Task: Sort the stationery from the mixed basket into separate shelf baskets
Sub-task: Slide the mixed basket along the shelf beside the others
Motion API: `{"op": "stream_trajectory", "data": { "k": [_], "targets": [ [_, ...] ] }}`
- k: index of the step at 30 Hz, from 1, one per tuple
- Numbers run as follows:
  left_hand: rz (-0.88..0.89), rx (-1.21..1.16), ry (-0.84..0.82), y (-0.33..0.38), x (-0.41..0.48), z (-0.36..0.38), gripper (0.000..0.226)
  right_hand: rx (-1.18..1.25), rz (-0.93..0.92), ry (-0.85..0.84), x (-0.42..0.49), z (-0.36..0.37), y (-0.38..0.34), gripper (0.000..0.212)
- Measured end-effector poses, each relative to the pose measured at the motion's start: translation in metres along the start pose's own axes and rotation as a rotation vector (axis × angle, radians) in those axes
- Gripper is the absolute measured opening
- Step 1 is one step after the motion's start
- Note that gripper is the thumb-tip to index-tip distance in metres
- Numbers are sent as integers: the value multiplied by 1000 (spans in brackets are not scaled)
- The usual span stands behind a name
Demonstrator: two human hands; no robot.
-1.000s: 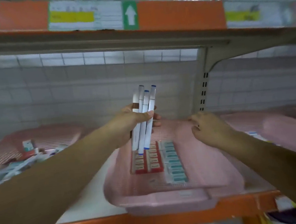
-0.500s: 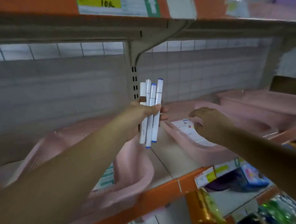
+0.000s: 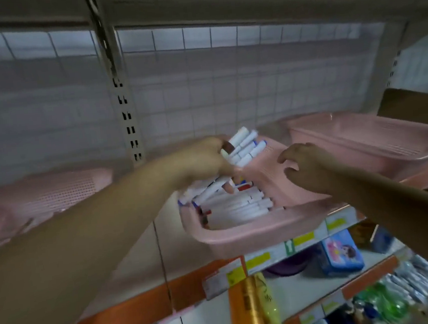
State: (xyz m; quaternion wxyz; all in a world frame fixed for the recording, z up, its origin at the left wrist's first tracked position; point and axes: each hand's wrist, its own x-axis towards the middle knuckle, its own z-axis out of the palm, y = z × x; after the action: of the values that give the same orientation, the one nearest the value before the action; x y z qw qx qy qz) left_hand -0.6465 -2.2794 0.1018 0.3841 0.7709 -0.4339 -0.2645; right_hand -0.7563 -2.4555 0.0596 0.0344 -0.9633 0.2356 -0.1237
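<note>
Head view: left hand [image 3: 202, 163] grips bundle of white markers [image 3: 242, 146] over pink basket [image 3: 253, 232] of markers on shelf; right hand [image 3: 305, 168] hovers beside, fingers loosely spread, empty.

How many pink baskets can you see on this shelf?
3. The left basket sits blurred at far left; the middle basket, holding white markers, is in the centre; the right basket sits further right. More may lie out of frame.
</note>
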Motion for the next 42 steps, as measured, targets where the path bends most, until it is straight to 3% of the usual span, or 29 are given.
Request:
{"op": "stream_trajectory", "data": {
  "k": [4,8,12,14,19,25,32,37,42],
  "targets": [
    [-127,630,-195,-7,29,38,9,-29,-55,-68,30,9,24,37],
    [-164,740,-257,-14,45,59,18,-4,-138,-124,56,16,26,36],
    [-131,645,-293,-16,55,69,11,-83,-231,-210,66,25,27,34],
    [-139,556,-269,-20,56,69,22,-95,-252,-243,67,28,28,33],
    [-169,439,-213,-27,54,59,20,-50,-260,-252,66,26,28,31],
    [-214,408,-331,-30,57,56,39,-11,-257,-267,66,26,31,29],
    [-154,334,-352,-27,51,61,28,63,-241,-280,64,22,32,25],
    [-140,130,-266,-27,52,59,19,54,-240,-287,63,21,31,24],
    [-195,229,-361,-29,50,59,24,68,-225,-288,61,19,30,24]
  ]
}}
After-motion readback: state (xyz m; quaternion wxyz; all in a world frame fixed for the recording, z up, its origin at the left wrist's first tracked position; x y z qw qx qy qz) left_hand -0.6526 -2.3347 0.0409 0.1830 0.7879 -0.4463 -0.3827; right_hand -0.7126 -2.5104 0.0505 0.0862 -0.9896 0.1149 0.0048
